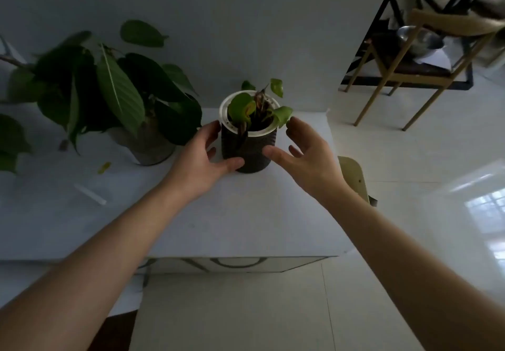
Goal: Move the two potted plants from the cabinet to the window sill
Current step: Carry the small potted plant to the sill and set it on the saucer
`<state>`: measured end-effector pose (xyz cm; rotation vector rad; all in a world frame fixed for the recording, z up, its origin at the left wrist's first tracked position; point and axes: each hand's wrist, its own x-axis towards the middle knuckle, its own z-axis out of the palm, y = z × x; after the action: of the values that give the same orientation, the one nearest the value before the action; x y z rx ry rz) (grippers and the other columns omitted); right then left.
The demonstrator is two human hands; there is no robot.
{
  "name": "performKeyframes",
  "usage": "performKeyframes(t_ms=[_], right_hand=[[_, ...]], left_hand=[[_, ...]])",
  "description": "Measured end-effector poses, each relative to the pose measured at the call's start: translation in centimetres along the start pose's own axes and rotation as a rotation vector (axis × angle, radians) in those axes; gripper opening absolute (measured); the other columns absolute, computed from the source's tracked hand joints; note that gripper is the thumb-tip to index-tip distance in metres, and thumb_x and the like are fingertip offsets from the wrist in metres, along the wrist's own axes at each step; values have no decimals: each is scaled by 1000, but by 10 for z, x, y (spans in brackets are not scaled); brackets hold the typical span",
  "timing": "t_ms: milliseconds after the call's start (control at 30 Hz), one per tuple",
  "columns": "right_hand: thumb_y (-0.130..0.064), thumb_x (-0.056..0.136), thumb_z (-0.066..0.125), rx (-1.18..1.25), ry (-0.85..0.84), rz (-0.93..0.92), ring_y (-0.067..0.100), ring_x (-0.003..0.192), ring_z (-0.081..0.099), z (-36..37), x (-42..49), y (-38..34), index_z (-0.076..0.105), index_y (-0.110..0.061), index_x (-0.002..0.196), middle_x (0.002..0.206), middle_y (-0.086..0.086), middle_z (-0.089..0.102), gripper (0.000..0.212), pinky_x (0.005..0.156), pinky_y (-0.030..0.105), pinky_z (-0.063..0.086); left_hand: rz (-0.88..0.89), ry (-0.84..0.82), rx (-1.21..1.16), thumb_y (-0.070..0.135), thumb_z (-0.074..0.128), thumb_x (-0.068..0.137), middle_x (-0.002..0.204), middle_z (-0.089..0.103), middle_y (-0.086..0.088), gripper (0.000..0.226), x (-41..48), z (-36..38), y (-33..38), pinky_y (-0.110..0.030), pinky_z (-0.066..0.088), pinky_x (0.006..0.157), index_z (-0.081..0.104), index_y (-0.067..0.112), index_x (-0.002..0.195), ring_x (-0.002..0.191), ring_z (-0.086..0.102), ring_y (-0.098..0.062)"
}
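Note:
A small plant in a dark ribbed pot [252, 148] with a white rim stands near the right end of the white cabinet top [246, 219]. My left hand [203, 159] curves around the pot's left side, thumb near its base and fingertips by the rim, touching or nearly touching. On the pot's right, my right hand [303, 153] is spread with fingers apart, a small gap between it and the pot. A larger plant with broad dark leaves sits in a grey pot [149, 145] further left on the cabinet.
A small white stick [90, 194] and a fallen yellow leaf [104, 167] lie on the cabinet at left. Behind stands a grey wall. To the right are glossy floor tiles, a wooden chair [426, 58] with a metal bowl [419, 40], and a chair back [354, 178] beside the cabinet.

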<state>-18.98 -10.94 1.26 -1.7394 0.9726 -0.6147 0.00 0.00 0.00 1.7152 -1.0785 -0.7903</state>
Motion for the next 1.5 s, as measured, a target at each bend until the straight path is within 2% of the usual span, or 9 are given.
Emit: performKeyframes(t_ms=[67, 267, 433, 533, 733, 900, 1100, 1333, 1500], right_hand=[[-40, 78, 85, -20, -14, 21, 10, 144, 45, 0, 3, 1, 37, -20, 157, 160, -1, 46, 95, 108, 20, 41], [-26, 78, 87, -11, -73, 105, 13, 146, 45, 12, 17, 20, 40, -15, 156, 158, 2, 49, 92, 118, 36, 43], [-16, 78, 86, 76, -100, 82, 12, 134, 58, 16, 26, 27, 49, -10, 148, 144, 3, 62, 79, 113, 35, 48], [-14, 77, 86, 98, -127, 51, 14, 128, 63, 16, 30, 29, 53, -10, 143, 138, 4, 66, 74, 110, 39, 52], [-19, 73, 90, 130, -92, 11, 7, 121, 67, 22, 31, 31, 57, -14, 139, 130, -2, 70, 73, 101, 26, 55], [-18, 75, 89, 148, -74, 5, 10, 124, 66, 27, 27, 29, 57, -10, 141, 132, 2, 70, 74, 106, 34, 54], [-17, 78, 87, 151, -43, -11, 7, 128, 62, 22, 16, 17, 55, -9, 143, 135, 1, 68, 73, 112, 32, 49], [-23, 79, 86, 153, -23, -46, 10, 131, 60, -4, 4, -18, 52, -11, 147, 139, 1, 66, 76, 113, 31, 48], [-30, 77, 87, 171, 28, -74, 14, 133, 59, -33, -6, -50, 51, -13, 148, 141, 3, 66, 81, 113, 39, 49]], left_hand=[[30, 18, -3, 20, 82, 78, 152, 46, -1, 82, 4, 1, -1, -27, 37, 109, 40, 18, 149, 141, 40, -13], [11, 23, -27, 17, 83, 76, 136, 53, 9, 78, 24, 10, -21, 4, 39, 84, 45, 17, 144, 129, 45, -3], [-10, 2, -122, 6, 83, 71, 123, 60, 11, 74, 32, 10, -30, -6, 48, 87, 47, 14, 135, 113, 60, 5], [-7, -21, -144, 12, 82, 65, 122, 62, 10, 78, 33, 8, -31, -10, 50, 88, 48, 10, 135, 109, 63, 10], [7, 8, -123, -9, 78, 73, 120, 63, 11, 71, 34, 11, -36, -10, 49, 87, 49, 2, 137, 108, 64, 11], [29, 19, -114, -6, 79, 74, 122, 63, 7, 70, 31, 10, -34, -14, 49, 92, 50, 5, 136, 112, 62, 2], [54, 13, -112, -5, 76, 77, 123, 60, 12, 70, 23, 6, -15, -6, 46, 87, 47, 3, 140, 108, 60, 17], [98, 12, -92, 4, 77, 81, 118, 61, 24, 59, 15, 3, 33, -5, 48, 82, 51, 27, 129, 105, 60, 19], [155, -13, -70, 11, 79, 80, 124, 65, 16, 62, 10, -1, 84, -4, 47, 82, 54, 16, 136, 109, 61, 14]])
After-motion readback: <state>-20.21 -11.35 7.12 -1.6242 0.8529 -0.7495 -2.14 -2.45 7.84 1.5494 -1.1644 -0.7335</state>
